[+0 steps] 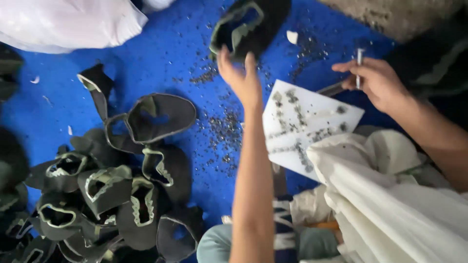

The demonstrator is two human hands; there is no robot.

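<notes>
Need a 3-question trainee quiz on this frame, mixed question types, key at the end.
1. True or false: the left hand touches a dark fabric shoe upper with a pale green edge.
2. What does the right hand hold? A) a thin metal tool B) a red cup C) a roll of tape
3. Fill in: the white board speckled with dark bits lies on a ___ floor sheet.

Key
1. True
2. A
3. blue; the pile of dark shoe uppers lies on it too.
</notes>
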